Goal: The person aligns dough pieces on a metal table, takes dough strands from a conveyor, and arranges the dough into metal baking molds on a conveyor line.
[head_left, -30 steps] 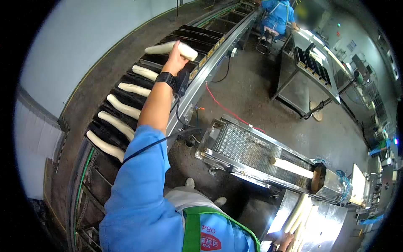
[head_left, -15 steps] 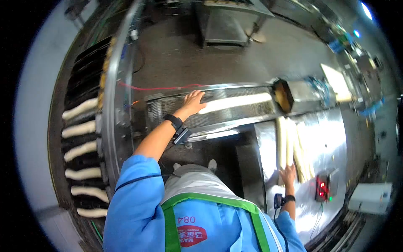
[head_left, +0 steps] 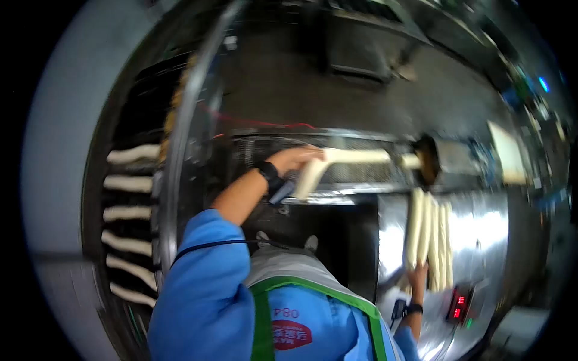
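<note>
My left hand (head_left: 300,157) is closed on a long pale dough strip (head_left: 361,156) over the mesh conveyor (head_left: 355,174). One end of that strip bends over my hand and hangs toward me; the rest stretches right along the conveyor. My right hand (head_left: 417,276) grips the near end of a dough strip (head_left: 414,228) on the metal table (head_left: 481,222). Several strips lie there side by side, pointing away from me. Its fingertips are partly blurred.
A short dough piece (head_left: 410,161) shows at the mouth of the metal machine outlet (head_left: 442,161). A scale display (head_left: 459,305) with red digits stands near the table's front. On the left, a dark rack (head_left: 129,198) carries several dough strips beside a metal rail (head_left: 183,138).
My left hand has taken hold of the conveyor strip and lifted its left end, which now hangs bent. Another dough piece shows at the outlet. My right hand remains at the table strips.
</note>
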Available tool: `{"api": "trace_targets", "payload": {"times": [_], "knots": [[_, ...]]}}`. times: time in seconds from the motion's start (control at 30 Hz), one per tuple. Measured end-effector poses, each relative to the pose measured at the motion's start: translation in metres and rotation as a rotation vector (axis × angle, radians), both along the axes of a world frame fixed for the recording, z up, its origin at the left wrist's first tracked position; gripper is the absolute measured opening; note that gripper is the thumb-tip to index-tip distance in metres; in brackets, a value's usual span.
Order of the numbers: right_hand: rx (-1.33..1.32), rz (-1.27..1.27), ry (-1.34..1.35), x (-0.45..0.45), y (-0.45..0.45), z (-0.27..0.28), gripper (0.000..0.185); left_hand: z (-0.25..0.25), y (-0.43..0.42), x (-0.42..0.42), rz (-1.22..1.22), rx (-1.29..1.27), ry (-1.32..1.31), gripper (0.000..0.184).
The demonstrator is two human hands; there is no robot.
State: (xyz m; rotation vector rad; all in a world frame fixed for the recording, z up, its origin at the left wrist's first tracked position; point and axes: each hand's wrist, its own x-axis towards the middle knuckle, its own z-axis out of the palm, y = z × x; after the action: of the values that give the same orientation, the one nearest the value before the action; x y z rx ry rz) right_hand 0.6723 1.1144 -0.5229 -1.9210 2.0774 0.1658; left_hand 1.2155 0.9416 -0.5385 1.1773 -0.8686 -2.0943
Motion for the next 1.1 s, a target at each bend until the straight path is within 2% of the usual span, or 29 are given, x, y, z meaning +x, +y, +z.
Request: {"api": "trace_targets", "payload": {"times": [0.03,0.1,0.17,0.2,0.23,0.3,0.43,0.5,0.57,0.63,0.67,0.73,0.8,0.83,0.87,0.9,0.93,0.97,1.0,1.03,1.07,1.1], "knots": [[0.074,-0.076,-0.067,0.003,-0.006,0.006,0.062,0.014,0.003,0.005,0.09,0.099,0.159,0.028],[0.002,0.112,0.126,-0.058,0.003,-0.053,0.064,0.038,0.005,0.006,0.382,0.116,0.268,0.035],[0.422,-0.471,-0.626,0.024,-0.031,0.038,0.057,0.076,0.007,0.01,0.537,0.031,0.388,0.033],[0.407,-0.475,-0.72,0.039,-0.035,0.048,0.052,0.105,0.012,0.023,0.642,-0.032,0.297,0.036],[0.388,-0.488,-0.817,0.047,-0.038,0.052,0.047,0.106,0.012,0.038,0.791,-0.06,0.379,0.039],[0.378,-0.406,-0.985,0.078,-0.051,0.076,0.046,0.13,0.018,0.076,1.063,-0.193,0.354,0.039],[0.238,-0.311,-1.07,0.134,-0.084,0.11,0.047,0.184,0.055,0.164,1.408,-0.686,0.119,0.033],[0.168,-0.258,-1.088,0.168,-0.107,0.133,0.047,0.194,0.069,0.213,1.545,-0.793,0.041,0.034],[0.105,-0.199,-1.099,0.21,-0.13,0.157,0.048,0.19,0.083,0.265,1.654,-0.763,-0.02,0.033],[0.043,-0.128,-1.123,0.256,-0.147,0.184,0.049,0.15,0.095,0.33,1.709,-0.758,-0.148,0.029],[0.023,-0.098,-1.131,0.28,-0.155,0.195,0.05,0.129,0.108,0.359,1.672,-0.624,-0.139,0.03],[-0.001,-0.025,-1.142,0.332,-0.165,0.221,0.051,0.078,0.131,0.395,1.793,-0.233,-0.079,0.041],[-0.052,0.062,-1.042,0.39,-0.172,0.247,0.057,0.026,0.154,0.421,1.695,-0.262,-0.376,0.053],[-0.032,0.182,-1.113,0.43,-0.172,0.261,0.057,0.014,0.157,0.434,1.77,-0.141,-0.2,0.056],[-0.005,0.224,-1.183,0.465,-0.171,0.271,0.055,0.022,0.162,0.433,1.77,-0.142,-0.199,0.056],[-0.058,0.307,-1.25,0.476,-0.194,0.255,0.05,0.038,0.169,0.421,1.761,-0.094,-0.426,0.055],[0.017,0.338,-1.317,0.52,-0.188,0.271,0.046,0.046,0.176,0.413,1.737,-0.046,-0.651,0.055],[0.043,0.437,-1.297,0.554,-0.199,0.275,0.045,0.044,0.186,0.416,1.739,-0.046,-0.648,0.055],[0.03,0.613,-1.325,0.591,-0.215,0.274,0.046,0.041,0.199,0.421,1.645,-0.168,-0.697,0.053],[0.109,0.679,-1.319,0.633,-0.215,0.283,0.048,0.039,0.208,0.422,1.548,-0.286,-0.742,0.052],[0.142,0.781,-1.292,0.673,-0.215,0.288,0.045,0.068,0.214,0.406,1.505,-0.19,-0.845,0.046],[0.156,0.985,-1.279,0.709,-0.218,0.285,0.043,0.068,0.226,0.407,1.411,-0.277,-0.855,0.047]]}}
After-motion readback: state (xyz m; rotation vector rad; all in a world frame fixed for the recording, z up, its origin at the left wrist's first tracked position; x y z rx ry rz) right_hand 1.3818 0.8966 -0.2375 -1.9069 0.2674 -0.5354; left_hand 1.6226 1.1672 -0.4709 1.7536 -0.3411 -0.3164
